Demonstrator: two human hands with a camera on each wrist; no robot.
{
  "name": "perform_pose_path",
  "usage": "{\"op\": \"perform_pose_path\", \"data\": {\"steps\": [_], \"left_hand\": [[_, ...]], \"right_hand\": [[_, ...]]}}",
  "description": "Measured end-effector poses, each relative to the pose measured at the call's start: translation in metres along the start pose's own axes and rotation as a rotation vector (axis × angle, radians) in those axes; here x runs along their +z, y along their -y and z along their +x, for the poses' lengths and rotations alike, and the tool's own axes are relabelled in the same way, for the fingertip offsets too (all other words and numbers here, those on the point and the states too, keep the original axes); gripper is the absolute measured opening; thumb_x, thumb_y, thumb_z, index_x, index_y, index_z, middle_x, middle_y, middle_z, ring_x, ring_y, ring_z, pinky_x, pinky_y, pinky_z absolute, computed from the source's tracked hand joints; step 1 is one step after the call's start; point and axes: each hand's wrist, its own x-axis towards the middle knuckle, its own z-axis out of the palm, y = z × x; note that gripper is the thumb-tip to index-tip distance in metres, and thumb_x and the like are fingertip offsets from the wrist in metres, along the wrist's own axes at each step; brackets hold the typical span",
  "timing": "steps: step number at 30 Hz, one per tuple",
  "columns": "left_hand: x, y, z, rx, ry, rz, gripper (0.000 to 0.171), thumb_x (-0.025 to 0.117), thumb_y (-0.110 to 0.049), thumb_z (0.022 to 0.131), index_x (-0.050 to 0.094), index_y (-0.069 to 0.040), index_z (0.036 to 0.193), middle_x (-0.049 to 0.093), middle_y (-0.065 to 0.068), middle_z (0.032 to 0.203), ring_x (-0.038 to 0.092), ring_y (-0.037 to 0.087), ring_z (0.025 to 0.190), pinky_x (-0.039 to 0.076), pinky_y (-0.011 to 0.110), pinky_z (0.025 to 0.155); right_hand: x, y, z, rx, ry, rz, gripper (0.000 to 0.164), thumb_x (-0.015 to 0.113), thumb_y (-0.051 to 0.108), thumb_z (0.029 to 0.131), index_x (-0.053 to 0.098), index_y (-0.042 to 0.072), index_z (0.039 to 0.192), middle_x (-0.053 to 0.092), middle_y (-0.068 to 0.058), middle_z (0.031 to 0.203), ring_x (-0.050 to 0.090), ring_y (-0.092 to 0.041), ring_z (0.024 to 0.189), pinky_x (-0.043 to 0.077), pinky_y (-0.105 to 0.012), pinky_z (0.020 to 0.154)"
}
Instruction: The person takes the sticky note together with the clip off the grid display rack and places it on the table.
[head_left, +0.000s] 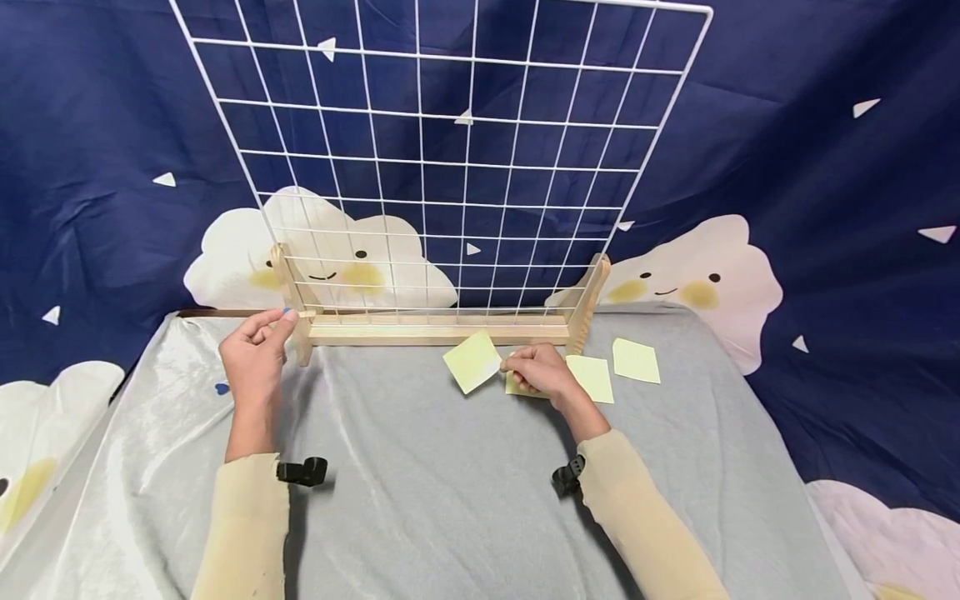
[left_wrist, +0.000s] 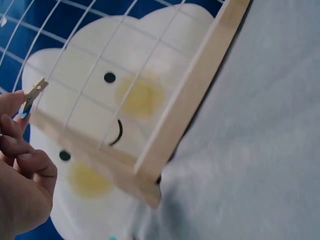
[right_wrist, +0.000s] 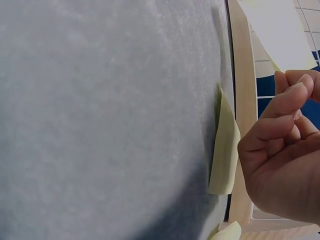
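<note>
My left hand [head_left: 257, 346] pinches a small wooden clothespin [left_wrist: 35, 94] with a blue decoration at its end, near the left foot of the wooden stand [head_left: 442, 333]. In the left wrist view the clothespin's tip points up toward the white wire grid [head_left: 465, 158]. The right hand [head_left: 542, 369] holds a yellow sticky note [head_left: 472, 362] by one corner, in front of the stand's base bar. Beneath that hand lies another yellow note [right_wrist: 226, 147], partly hidden in the head view.
Two more yellow notes [head_left: 592, 379] [head_left: 637, 360] lie to the right on the grey cloth [head_left: 427, 483]. A small blue heart-shaped piece [head_left: 222, 388] sits left of my left hand. Behind the grid hangs a dark blue curtain [head_left: 825, 200] with cloud faces.
</note>
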Motion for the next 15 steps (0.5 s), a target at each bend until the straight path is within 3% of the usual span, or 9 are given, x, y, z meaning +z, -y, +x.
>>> {"op": "perform_pose_path", "data": {"steps": [9,15], "left_hand": [[-0.040,0.017,0.005,-0.114,-0.126,-0.024,0.009,0.085,-0.005,0.082,0.077,-0.009,0.085,0.054,-0.004,0.051,0.042,0.006,0.037,0.036,0.018,0.038],[-0.058,0.021,0.011,-0.171,-0.207,-0.011,0.010,0.084,-0.003,0.081,0.077,-0.009,0.083,0.054,-0.005,0.053,0.040,0.004,0.042,0.032,0.017,0.040]], "right_hand": [[0.000,-0.005,-0.001,0.009,0.024,-0.012,0.021,0.067,0.013,0.093,0.071,-0.008,0.096,0.051,0.004,0.057,0.042,-0.004,0.047,0.032,-0.018,0.045],[-0.002,-0.006,-0.001,0.024,0.024,-0.021,0.020,0.067,0.015,0.093,0.072,-0.004,0.096,0.051,0.005,0.056,0.043,-0.004,0.048,0.033,-0.019,0.046]]}}
